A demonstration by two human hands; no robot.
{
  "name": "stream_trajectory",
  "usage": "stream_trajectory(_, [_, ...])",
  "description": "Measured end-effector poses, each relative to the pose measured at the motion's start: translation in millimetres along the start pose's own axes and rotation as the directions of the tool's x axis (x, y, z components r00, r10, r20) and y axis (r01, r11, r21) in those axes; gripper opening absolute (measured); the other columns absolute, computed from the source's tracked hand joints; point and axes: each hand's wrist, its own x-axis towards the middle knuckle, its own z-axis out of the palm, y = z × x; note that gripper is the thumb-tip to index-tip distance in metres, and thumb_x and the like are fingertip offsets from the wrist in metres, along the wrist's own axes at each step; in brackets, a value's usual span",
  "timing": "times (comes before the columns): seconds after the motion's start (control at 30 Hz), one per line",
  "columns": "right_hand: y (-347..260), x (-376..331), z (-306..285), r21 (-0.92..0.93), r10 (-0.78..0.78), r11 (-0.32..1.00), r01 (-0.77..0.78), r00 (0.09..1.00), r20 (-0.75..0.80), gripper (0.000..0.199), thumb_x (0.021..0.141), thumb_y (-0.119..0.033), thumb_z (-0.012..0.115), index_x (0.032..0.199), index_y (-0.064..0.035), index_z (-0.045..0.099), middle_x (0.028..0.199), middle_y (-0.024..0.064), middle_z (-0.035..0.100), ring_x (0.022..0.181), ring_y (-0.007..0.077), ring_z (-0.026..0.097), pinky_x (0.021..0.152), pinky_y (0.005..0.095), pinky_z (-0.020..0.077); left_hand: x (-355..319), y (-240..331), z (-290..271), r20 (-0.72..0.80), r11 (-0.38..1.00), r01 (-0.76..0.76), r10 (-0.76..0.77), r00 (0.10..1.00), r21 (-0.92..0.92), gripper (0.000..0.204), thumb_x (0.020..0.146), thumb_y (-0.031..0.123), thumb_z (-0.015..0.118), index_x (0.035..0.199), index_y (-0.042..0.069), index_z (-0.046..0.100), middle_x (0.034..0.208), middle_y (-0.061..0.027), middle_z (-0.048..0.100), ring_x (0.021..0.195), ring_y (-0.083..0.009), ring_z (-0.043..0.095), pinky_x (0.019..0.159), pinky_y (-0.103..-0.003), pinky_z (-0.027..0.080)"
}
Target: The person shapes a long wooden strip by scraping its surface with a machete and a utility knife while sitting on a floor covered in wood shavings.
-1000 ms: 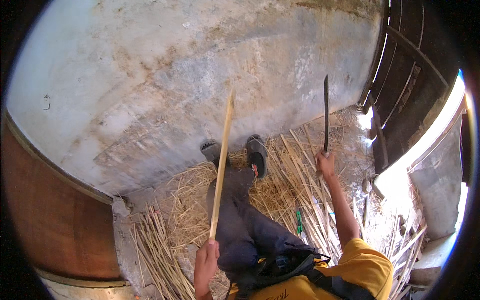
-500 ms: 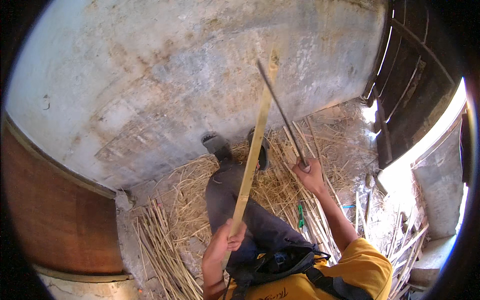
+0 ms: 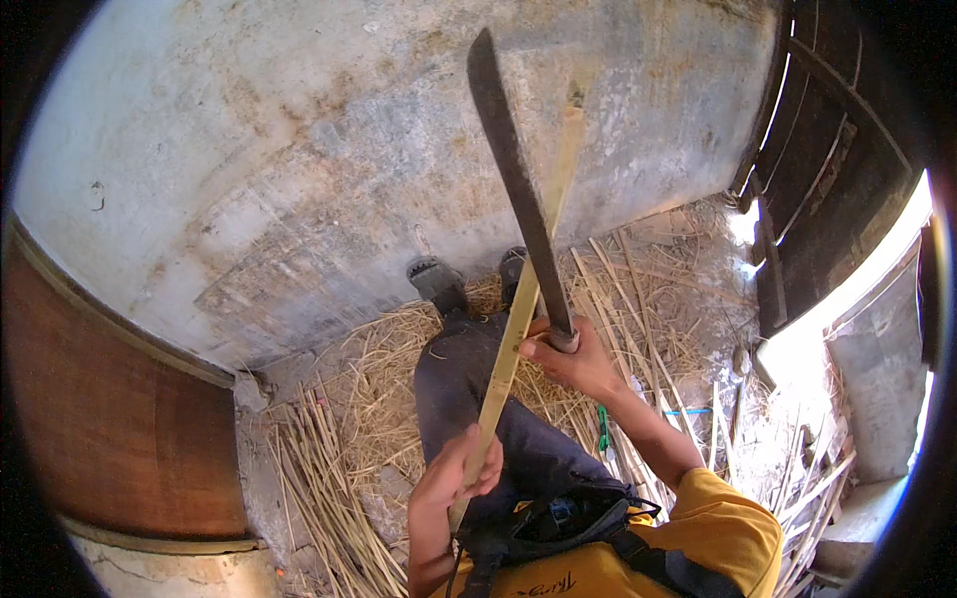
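My left hand (image 3: 461,466) is closed round the lower part of a long, flat bamboo strip (image 3: 506,367), which slants up and away toward the wall. In my right hand (image 3: 572,357) is a machete (image 3: 518,189) with a long dark blade, held by its handle with the tip pointing up. The blade crosses in front of the strip about halfway along it. My right thumb and fingers lie against the strip or very close to it. The far end of the strip is blurred.
Thin split strips (image 3: 324,488) lie in a bundle at the left, with more under my right arm. Shavings (image 3: 379,374) litter the floor around my legs. A stained wall (image 3: 329,179) stands close ahead, a brown panel (image 3: 120,419) at left. A green-handled tool (image 3: 602,427) lies among the strips.
My right hand has come left to the bamboo strip, and the machete has turned from edge-on to show its broad side. The strip's far end has swung slightly right.
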Motion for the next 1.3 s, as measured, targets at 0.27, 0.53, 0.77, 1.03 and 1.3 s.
stream_trajectory(0.27, [-0.9, 42.8, 21.6, 0.109, 0.033, 0.994, -0.023, 0.995, -0.093, 0.017, 0.092, -0.018, 0.078, 0.094, -0.0042, 0.069, 0.06, -0.0039, 0.052, 0.048, 0.0047, 0.045, 0.043, 0.0263, 0.0299, -9.9, -7.3, 2.4, -0.367, 0.873, -0.247, 0.412, 0.834, 0.421, 0.025, 0.106, 0.028, 0.057, 0.109, 0.004, 0.057, 0.075, -0.0049, 0.058, 0.061, -0.0167, 0.058, 0.056, -0.027, 0.047])
stream_trajectory(0.53, [-17.5, 110.1, 44.7, 0.064, -0.022, 0.998, 0.023, 1.0, -0.013, 0.023, 0.092, -0.024, 0.078, 0.092, -0.003, 0.07, 0.057, -0.006, 0.052, 0.045, 0.0043, 0.044, 0.04, 0.0279, 0.03, -30.5, -14.0, 2.9, -0.507, 0.49, 0.19, 0.668, 0.545, 0.85, 0.022, 0.105, 0.022, 0.057, 0.101, 0.001, 0.055, 0.068, -0.0133, 0.058, 0.06, -0.0223, 0.058, 0.057, -0.039, 0.044])
stream_trajectory(0.77, [38.4, 120.5, 46.3, -0.551, -0.514, 0.697, 0.46, 0.855, 0.063, 0.023, 0.09, -0.025, 0.076, 0.09, -0.0028, 0.071, 0.059, 0.0067, 0.059, 0.056, 0.0171, 0.061, 0.055, 0.0352, 0.0471, -11.0, -7.7, -14.7, -0.637, 0.833, -0.18, 0.523, 0.566, 0.523, 0.036, 0.111, 0.036, 0.043, 0.092, 0.006, 0.051, 0.066, 0.0025, 0.042, 0.053, -0.0072, 0.039, 0.048, -0.026, 0.033])
stream_trajectory(1.03, [71.8, 107.5, 55.6, -0.73, -0.405, 0.427, 0.534, 0.834, 0.374, 0.028, 0.068, -0.022, 0.072, 0.094, -0.0133, 0.068, 0.068, 0.0139, 0.064, 0.068, 0.0359, 0.068, 0.06, 0.0482, 0.0491, -5.5, 1.9, -3.0, -0.684, 0.896, -0.225, 0.438, 0.584, 0.382, 0.035, 0.112, 0.032, 0.043, 0.092, 0.004, 0.052, 0.066, 0.0034, 0.043, 0.056, -0.0057, 0.042, 0.049, -0.026, 0.034])
stream_trajectory(1.3, [31.7, 148.4, 77.5, -0.719, -0.421, 0.34, 0.606, 0.782, 0.46, 0.013, 0.068, -0.018, 0.07, 0.08, -0.0122, 0.069, 0.067, 0.0141, 0.065, 0.066, 0.037, 0.067, 0.058, 0.0495, 0.0505, -4.2, -0.6, -3.3, -0.549, 0.621, -0.021, 0.707, 0.446, 0.783, 0.039, 0.112, 0.034, 0.039, 0.092, 0.003, 0.052, 0.065, -0.0001, 0.046, 0.056, -0.0096, 0.046, 0.05, -0.03, 0.037])
